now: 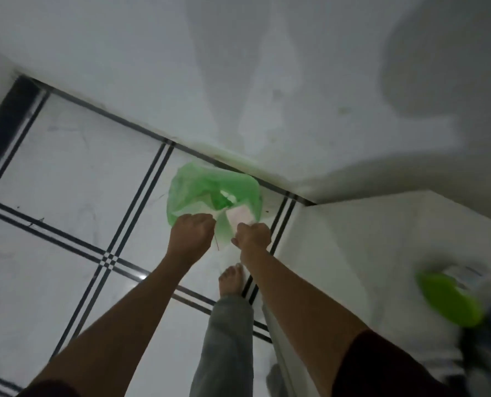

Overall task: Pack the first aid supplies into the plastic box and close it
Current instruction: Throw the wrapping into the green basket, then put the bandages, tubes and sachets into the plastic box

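A translucent green plastic bag [201, 190] hangs above the tiled floor, close to the wall. My left hand [192, 233] is closed on its near left edge and my right hand [254, 234] is closed on its near right edge, so the bag's mouth is held apart. Inside I can make out a pale flat packet [240, 216] and something darker green [222, 200]. A blurred green lid-like shape [450, 300] lies on the white surface at the right, with blurred pale and dark items around it. The plastic box cannot be told apart in this blur.
A white counter or table [367, 253] fills the right side, its edge beside my right forearm. My bare foot [231, 279] and grey trouser leg [224, 345] stand on the white floor with dark tile lines [106, 259]. A white wall [238, 67] rises behind the bag.
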`<action>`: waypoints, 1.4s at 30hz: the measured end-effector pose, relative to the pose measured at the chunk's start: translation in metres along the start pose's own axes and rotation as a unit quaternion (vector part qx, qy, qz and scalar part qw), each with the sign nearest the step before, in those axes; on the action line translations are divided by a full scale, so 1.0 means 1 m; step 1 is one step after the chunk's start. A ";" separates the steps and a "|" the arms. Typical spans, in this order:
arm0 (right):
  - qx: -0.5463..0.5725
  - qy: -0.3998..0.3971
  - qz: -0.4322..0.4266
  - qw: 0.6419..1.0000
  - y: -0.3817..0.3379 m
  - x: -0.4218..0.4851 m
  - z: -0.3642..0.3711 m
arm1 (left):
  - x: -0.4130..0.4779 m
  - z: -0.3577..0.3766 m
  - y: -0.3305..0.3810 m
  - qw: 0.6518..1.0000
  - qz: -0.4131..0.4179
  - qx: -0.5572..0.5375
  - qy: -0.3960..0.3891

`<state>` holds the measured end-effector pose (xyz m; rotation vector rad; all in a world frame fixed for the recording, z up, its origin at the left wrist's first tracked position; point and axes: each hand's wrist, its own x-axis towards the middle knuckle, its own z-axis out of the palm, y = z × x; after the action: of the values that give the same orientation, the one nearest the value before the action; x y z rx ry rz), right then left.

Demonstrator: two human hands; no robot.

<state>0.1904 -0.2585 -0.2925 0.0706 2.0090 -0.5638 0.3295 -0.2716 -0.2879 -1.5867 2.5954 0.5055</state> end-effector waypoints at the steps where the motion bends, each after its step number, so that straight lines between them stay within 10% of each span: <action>1: -0.010 -0.006 -0.001 1.000 0.006 0.025 0.020 | 0.009 0.019 -0.011 1.000 0.003 0.010 -0.018; 11: -0.179 -0.036 -0.020 0.983 0.035 0.089 0.046 | 0.011 0.107 -0.043 0.973 -0.084 -0.049 -0.211; 32: -0.255 0.032 -0.594 0.762 0.004 -0.237 -0.383 | -0.144 -0.250 0.332 0.979 0.071 -0.098 0.162; 42: -0.218 0.105 -0.532 0.812 0.085 -0.218 -0.508 | -0.182 -0.215 0.449 0.986 0.106 -0.115 0.049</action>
<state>-0.0958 0.0698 0.0578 -1.4060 2.2163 -0.7612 0.0481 0.0058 0.0654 -1.4313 2.8902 0.7882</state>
